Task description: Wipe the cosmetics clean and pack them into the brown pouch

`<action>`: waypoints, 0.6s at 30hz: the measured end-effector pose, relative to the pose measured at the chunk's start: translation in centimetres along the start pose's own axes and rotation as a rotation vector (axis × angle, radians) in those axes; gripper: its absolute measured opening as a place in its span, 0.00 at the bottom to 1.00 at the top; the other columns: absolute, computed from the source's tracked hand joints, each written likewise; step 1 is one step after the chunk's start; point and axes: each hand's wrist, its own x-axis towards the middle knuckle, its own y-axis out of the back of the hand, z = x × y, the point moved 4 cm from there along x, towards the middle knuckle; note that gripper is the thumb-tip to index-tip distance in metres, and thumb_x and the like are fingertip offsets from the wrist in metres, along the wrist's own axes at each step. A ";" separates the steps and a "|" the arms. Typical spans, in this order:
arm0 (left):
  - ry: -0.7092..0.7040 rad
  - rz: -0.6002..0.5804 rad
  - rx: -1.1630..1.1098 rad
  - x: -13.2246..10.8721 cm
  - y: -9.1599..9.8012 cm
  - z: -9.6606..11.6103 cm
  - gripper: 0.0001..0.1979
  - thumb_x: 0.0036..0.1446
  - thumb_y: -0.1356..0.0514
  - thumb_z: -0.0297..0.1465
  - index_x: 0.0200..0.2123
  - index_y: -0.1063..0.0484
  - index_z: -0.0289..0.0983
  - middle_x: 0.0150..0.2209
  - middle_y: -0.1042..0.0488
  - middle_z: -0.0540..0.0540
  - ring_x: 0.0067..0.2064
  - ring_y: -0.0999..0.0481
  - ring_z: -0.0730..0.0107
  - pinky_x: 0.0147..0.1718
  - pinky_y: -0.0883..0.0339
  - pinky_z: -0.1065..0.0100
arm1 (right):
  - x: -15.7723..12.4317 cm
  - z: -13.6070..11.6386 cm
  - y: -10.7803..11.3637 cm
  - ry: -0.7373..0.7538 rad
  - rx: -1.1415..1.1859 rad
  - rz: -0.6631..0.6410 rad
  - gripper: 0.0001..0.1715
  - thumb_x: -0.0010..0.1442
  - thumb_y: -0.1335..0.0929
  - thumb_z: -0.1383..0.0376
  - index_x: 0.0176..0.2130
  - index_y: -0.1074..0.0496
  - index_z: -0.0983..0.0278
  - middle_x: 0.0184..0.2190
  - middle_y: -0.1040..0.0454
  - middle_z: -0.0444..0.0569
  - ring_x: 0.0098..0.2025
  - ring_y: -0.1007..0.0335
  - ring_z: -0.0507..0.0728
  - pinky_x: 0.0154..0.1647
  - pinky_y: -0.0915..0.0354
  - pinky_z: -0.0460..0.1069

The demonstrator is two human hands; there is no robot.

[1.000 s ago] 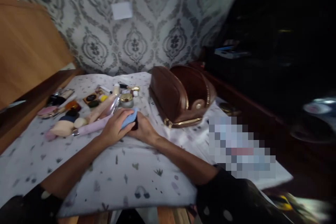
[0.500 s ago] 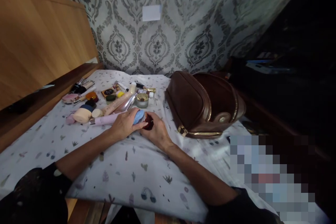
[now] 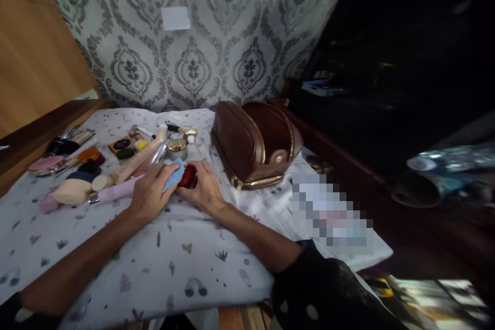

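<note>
My left hand (image 3: pixel 150 192) is closed on a folded light-blue cloth (image 3: pixel 174 176), pinched between thumb and fingers. Right beside it, my right hand (image 3: pixel 205 190) grips a small dark-red shiny jar (image 3: pixel 188 176), partly covered by the fingers. Cloth and jar meet or nearly meet; the exact contact is hidden. Just beyond the hands stands a jar with a gold lid (image 3: pixel 177 145). A lilac tube (image 3: pixel 116 192) lies to the left, its end behind my left hand. An unzipped brown cosmetic bag (image 3: pixel 237 139) rests to the right of my right hand.
Several cosmetics lie on the left, among them a beige round container (image 3: pixel 72 192), an amber jar (image 3: pixel 89 155) and a pink compact (image 3: pixel 47 165). A patterned white cloth (image 3: pixel 154 258) covers the surface. A wooden panel (image 3: pixel 42 62) borders the left; plastic bottles (image 3: pixel 444 160) lie far right.
The view has swung to the right, so everything sits further left. Both hands still hold the blue cloth and red jar close together, and more of the jar's red side shows.
</note>
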 end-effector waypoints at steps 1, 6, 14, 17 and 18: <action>-0.059 0.006 0.025 0.0 0.1 0.2 0.17 0.68 0.49 0.39 0.51 0.28 0.39 0.40 0.25 0.42 0.42 0.24 0.59 0.40 0.30 0.63 | 0.0 -0.1 -0.1 0.013 -0.011 -0.019 0.31 0.48 0.25 0.61 0.51 0.31 0.64 0.45 0.29 0.54 0.51 0.34 0.64 0.53 0.35 0.59; -0.151 -0.049 0.030 0.0 0.1 0.1 0.20 0.67 0.50 0.40 0.55 0.27 0.42 0.50 0.30 0.39 0.49 0.26 0.54 0.47 0.30 0.58 | 0.3 -0.1 -0.2 -0.009 -0.026 -0.105 0.37 0.44 0.23 0.64 0.53 0.31 0.64 0.47 0.28 0.53 0.51 0.33 0.63 0.55 0.36 0.58; 0.007 -0.103 -0.108 0.0 -0.5 -0.5 0.25 0.66 0.52 0.42 0.65 0.38 0.50 0.53 0.32 0.39 0.55 0.28 0.43 0.56 0.35 0.47 | 0.5 1.2 0.0 -0.219 0.294 -0.080 0.35 0.44 0.20 0.60 0.50 0.29 0.60 0.43 0.26 0.46 0.45 0.29 0.57 0.49 0.32 0.52; 0.025 -0.113 -0.171 0.0 -0.7 -0.8 0.28 0.66 0.53 0.41 0.69 0.49 0.56 0.54 0.30 0.43 0.56 0.29 0.44 0.58 0.36 0.45 | 0.4 1.7 -0.4 -0.241 0.389 -0.110 0.37 0.41 0.19 0.58 0.50 0.28 0.59 0.39 0.27 0.44 0.42 0.29 0.56 0.47 0.32 0.50; 0.032 -0.114 -0.188 0.0 -0.7 -1.0 0.28 0.67 0.53 0.40 0.68 0.49 0.58 0.54 0.29 0.44 0.56 0.29 0.46 0.58 0.36 0.46 | 0.5 1.8 -0.5 -0.249 0.421 -0.118 0.38 0.40 0.19 0.58 0.50 0.28 0.59 0.38 0.27 0.43 0.41 0.30 0.55 0.46 0.32 0.50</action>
